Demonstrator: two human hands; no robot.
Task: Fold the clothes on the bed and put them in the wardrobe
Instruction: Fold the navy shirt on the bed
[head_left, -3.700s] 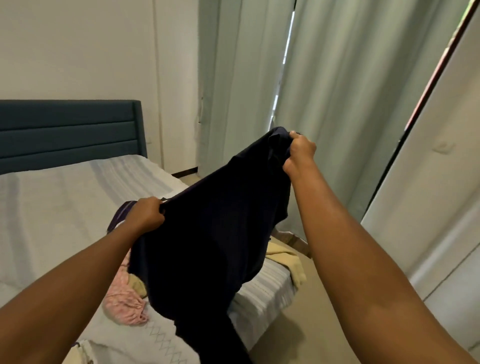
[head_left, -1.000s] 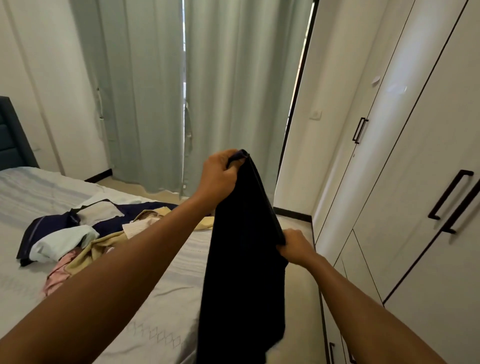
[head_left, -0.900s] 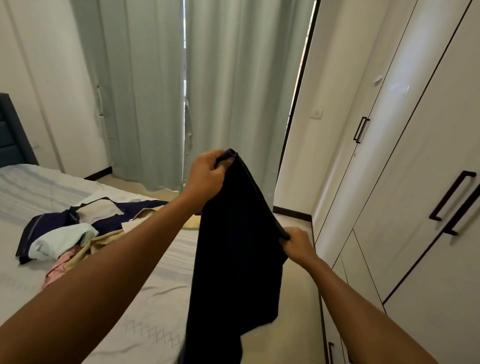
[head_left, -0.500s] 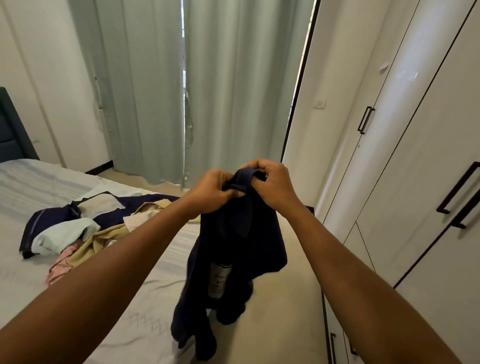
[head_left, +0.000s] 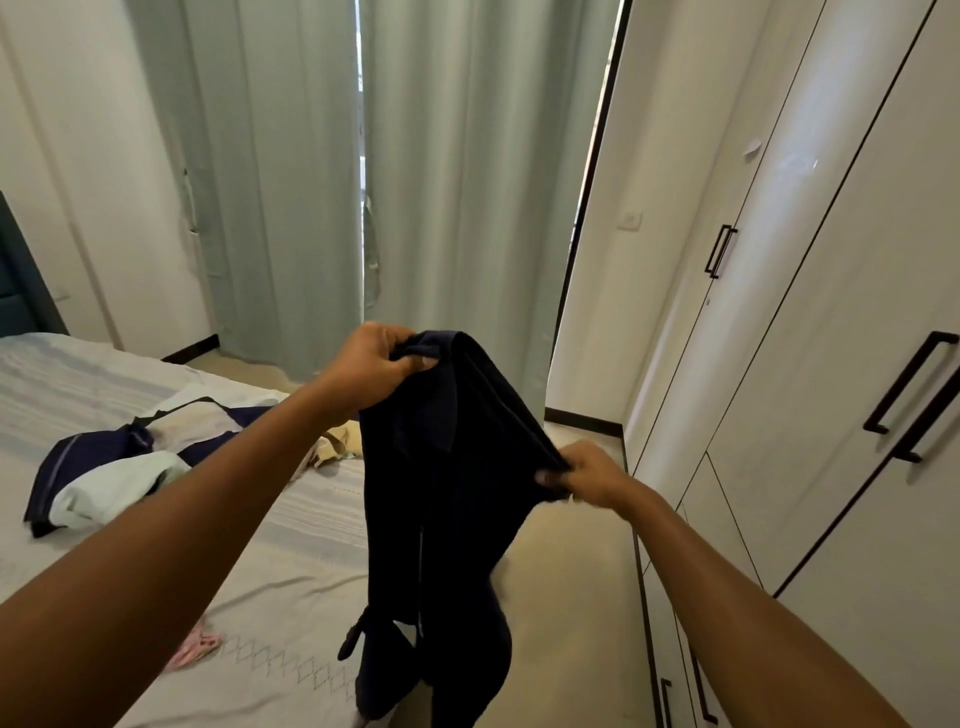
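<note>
A dark navy garment (head_left: 441, 519) hangs in the air in front of me, above the bed's foot corner and the floor. My left hand (head_left: 371, 366) grips its upper edge, raised. Lower and to the right, my right hand (head_left: 584, 473) pinches the same edge. The cloth drapes down between them, its lower end dangling near the bottom of the view. On the bed (head_left: 280, 566) lies a heap of unfolded clothes (head_left: 119, 462): navy, pale mint, cream, and a pink piece (head_left: 200, 647). The white wardrobe (head_left: 831, 364) stands at my right with its doors closed.
Pale green curtains (head_left: 415, 182) hang at the far wall. A strip of beige floor (head_left: 566, 571) runs between bed and wardrobe. Black bar handles (head_left: 906, 395) are on the wardrobe doors, with lower drawers beneath. A dark headboard (head_left: 21, 280) is at the far left.
Half a second ago both hands held the garment bunched together at its top. My right hand has since slid down and to the right along the edge, spreading the cloth out.
</note>
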